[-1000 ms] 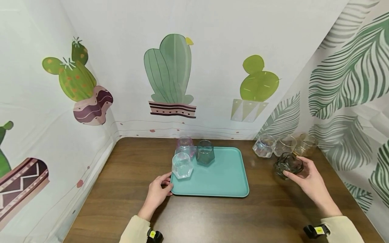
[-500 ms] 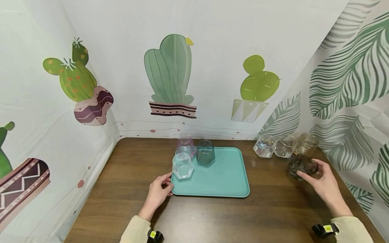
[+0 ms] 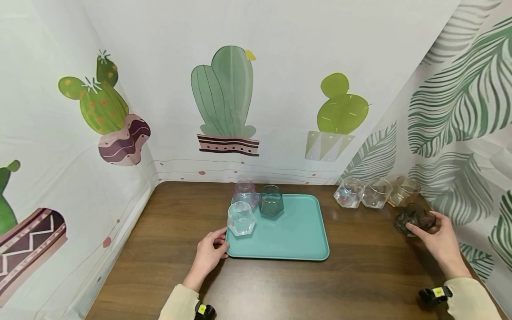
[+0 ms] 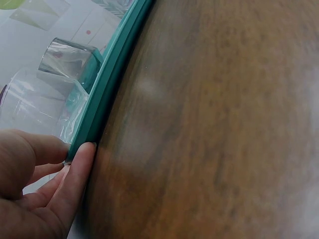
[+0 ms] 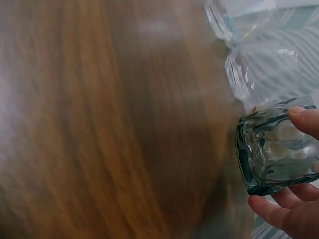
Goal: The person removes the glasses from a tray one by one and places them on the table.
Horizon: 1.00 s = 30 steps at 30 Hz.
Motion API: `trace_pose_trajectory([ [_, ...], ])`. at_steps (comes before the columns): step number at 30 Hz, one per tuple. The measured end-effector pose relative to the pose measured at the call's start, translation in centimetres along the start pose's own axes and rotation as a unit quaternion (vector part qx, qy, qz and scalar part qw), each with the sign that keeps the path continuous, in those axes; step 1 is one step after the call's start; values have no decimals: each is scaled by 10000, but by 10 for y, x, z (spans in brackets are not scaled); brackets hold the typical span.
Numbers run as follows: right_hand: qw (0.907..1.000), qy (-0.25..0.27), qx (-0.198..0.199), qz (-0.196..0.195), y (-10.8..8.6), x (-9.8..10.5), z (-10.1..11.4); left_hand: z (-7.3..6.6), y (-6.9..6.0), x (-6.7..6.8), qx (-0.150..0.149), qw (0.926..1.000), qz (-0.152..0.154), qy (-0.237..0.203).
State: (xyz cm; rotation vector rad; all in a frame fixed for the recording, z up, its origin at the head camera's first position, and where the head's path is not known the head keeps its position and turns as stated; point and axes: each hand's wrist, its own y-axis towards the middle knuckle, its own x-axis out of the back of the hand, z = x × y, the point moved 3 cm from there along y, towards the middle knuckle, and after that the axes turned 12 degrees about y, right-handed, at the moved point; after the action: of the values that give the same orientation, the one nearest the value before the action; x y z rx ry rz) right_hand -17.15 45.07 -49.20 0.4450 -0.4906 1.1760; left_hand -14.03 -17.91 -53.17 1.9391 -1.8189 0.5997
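"What does the right hand [image 3: 439, 243] hold?"
"A dark glass [image 3: 414, 220], grasped between thumb and fingers at 3 o'clock from the tray [image 3: 292, 242]. Three glasses [image 3: 376, 195] stand in a row near it, toward its 10 o'clock."
"And the left hand [image 3: 210, 251]?"
"It pinches the tray's corner at 8 o'clock on a wooden table [image 3: 280, 289]. Pink [image 3: 245, 193], clear [image 3: 240, 220] and gray glasses [image 3: 271, 204] cluster toward the tray's 10 o'clock."
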Motion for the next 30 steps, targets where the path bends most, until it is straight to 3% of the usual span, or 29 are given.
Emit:
trace_pose_trajectory([
  [13, 9993, 54, -348, -117, 20, 8, -8, 0, 1, 0, 25, 10000, -16, 20],
  [30, 9993, 24, -364, -92, 28, 4, -7, 0, 0, -1, 3, 10000, -10, 19],
])
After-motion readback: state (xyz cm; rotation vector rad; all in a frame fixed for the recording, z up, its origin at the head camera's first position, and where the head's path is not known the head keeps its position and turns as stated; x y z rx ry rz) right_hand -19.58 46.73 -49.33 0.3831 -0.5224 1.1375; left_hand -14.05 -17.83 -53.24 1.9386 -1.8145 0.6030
